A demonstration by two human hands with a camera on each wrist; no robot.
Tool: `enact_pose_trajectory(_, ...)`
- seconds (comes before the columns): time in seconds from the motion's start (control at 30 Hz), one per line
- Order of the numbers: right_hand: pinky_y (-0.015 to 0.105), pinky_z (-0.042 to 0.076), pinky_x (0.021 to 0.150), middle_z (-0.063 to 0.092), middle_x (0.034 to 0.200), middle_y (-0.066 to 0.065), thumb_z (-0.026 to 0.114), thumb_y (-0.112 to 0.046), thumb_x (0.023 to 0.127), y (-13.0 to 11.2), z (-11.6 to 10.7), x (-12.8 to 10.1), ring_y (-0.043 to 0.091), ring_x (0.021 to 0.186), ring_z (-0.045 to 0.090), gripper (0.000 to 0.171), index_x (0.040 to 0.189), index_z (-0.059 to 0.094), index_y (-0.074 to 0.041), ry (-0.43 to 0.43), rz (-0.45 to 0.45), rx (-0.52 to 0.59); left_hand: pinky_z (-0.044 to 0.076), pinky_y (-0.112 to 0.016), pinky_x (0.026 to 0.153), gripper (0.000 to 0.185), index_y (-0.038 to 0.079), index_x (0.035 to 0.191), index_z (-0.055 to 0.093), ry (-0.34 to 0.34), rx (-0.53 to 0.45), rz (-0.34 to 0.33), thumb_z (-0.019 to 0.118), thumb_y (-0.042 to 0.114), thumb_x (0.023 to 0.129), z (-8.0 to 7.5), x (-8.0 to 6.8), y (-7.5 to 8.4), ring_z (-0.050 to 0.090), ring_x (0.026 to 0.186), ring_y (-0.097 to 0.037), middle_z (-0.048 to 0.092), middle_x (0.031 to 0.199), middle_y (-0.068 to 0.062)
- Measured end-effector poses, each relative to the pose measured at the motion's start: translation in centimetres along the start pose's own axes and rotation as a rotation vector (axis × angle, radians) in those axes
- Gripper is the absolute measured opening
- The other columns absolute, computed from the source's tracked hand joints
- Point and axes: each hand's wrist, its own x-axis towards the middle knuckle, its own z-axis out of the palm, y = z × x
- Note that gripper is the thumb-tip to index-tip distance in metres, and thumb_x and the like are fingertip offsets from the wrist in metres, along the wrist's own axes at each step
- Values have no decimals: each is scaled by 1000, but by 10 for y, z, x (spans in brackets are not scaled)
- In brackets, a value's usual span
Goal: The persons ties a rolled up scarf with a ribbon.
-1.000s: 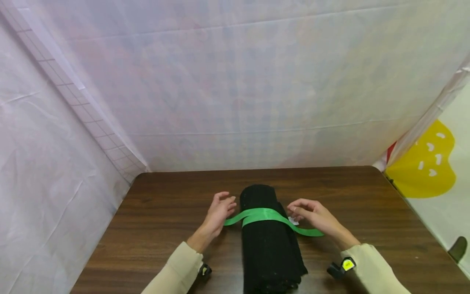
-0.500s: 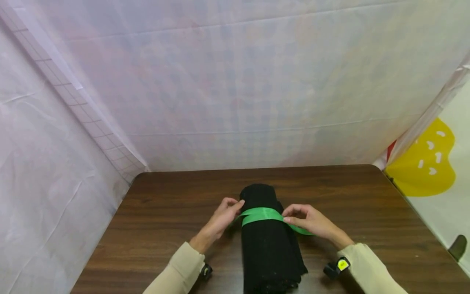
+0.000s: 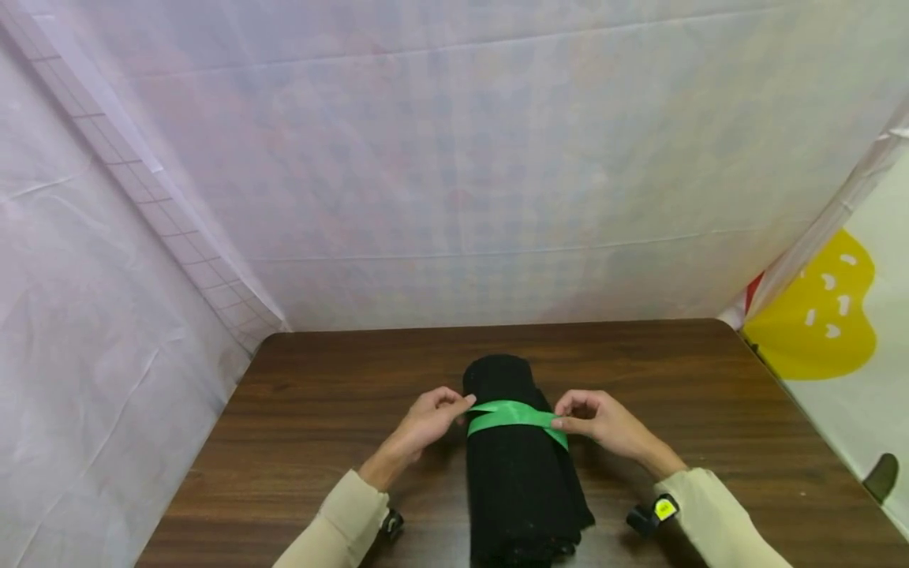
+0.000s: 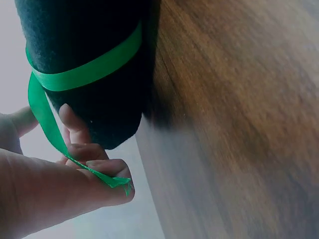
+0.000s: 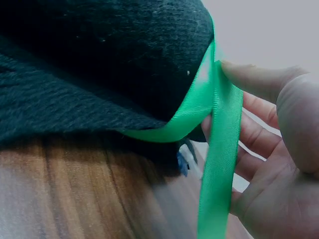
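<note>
A rolled black cloth (image 3: 521, 493) lies lengthwise on the brown table, with a green ribbon (image 3: 509, 413) wrapped round its upper part and crossing on top. On the left, my left hand (image 3: 424, 424) pinches one ribbon tail close to the roll; in the left wrist view this tail (image 4: 49, 117) runs past the thumb and over the curled fingers. My right hand (image 3: 612, 427) pinches the other side between thumb and fingers. Its loose tail (image 5: 220, 174) hangs down across the fingers in the right wrist view. The ribbon's underside is hidden beneath the roll.
The wooden table (image 3: 341, 394) reaches back to a pale sheet wall (image 3: 497, 197). A small white and blue tag (image 5: 187, 158) shows beside the roll in the right wrist view. A yellow shape (image 3: 817, 315) is on the right-hand sheet.
Both hands have moved in from beside the roll to the ribbon and now pinch its two sides. The roll has stayed in place.
</note>
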Motion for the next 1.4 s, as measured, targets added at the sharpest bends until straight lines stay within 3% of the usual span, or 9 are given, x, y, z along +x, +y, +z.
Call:
enact_pose_trajectory(0.13, 27, 50, 67, 64, 83, 6, 69, -12, 93, -4, -2, 0, 10, 76, 59, 5, 91, 66, -8, -1, -6, 5, 41, -32, 73, 45, 10, 106, 63, 21, 11, 19, 68, 52, 90, -2, -2, -1, 59, 90, -27, 65, 95, -14)
enact_pose_trajectory(0.3, 33, 52, 62, 63, 80, 20, 62, -8, 97, -10, -6, 1, 19, 70, 61, 5, 92, 64, -8, -38, -10, 56, 43, -31, 67, 57, 6, 121, 54, 57, 25, 33, 71, 50, 88, -6, -5, -3, 53, 78, -19, 59, 88, -7)
enact_pose_trajectory(0.43, 35, 53, 63, 62, 77, 23, 60, -8, 98, -15, -9, 1, 25, 69, 62, 5, 94, 62, -5, -58, -8, 85, 42, -31, 67, 50, 7, 112, 62, 35, 33, 43, 70, 50, 89, -12, -9, -1, 52, 79, -20, 59, 89, -6)
enact_pose_trajectory(0.63, 31, 47, 54, 59, 71, 15, 63, -15, 97, -22, -10, 1, 26, 63, 57, 10, 93, 66, -7, -49, 58, 24, 40, -30, 63, 43, 9, 95, 71, 0, 40, 46, 70, 52, 88, -21, -15, 0, 48, 75, -17, 58, 86, -3)
enact_pose_trajectory(0.83, 25, 42, 52, 57, 73, 3, 65, -24, 97, -31, -9, 2, 9, 60, 48, 13, 89, 70, -14, -35, 110, -87, 36, -28, 59, 42, 12, 91, 74, -15, 52, 49, 70, 53, 87, -28, -16, 0, 43, 65, -15, 49, 70, 2)
enact_pose_trajectory(0.97, 24, 38, 54, 51, 72, -5, 67, -26, 95, -33, -9, 2, 5, 62, 42, 14, 87, 69, -14, -31, 111, -106, 36, -27, 57, 39, 12, 90, 75, -14, 65, 60, 72, 51, 87, -30, -16, -1, 41, 62, -14, 46, 66, 4)
enact_pose_trajectory(1.13, 24, 37, 59, 55, 75, -5, 68, -24, 95, -33, -10, 3, 6, 66, 43, 13, 87, 70, -14, -25, 100, -104, 35, -27, 57, 36, 9, 89, 73, 1, 68, 79, 74, 45, 87, -31, -16, -3, 42, 64, -15, 47, 69, 3)
enact_pose_trajectory(1.4, 25, 35, 54, 51, 69, -8, 68, -21, 94, -33, -10, 1, 4, 62, 40, 11, 85, 69, -16, -4, 89, -108, 32, -26, 58, 31, 5, 88, 72, 12, 62, 90, 75, 36, 88, -34, -20, -7, 40, 65, -15, 44, 68, 3)
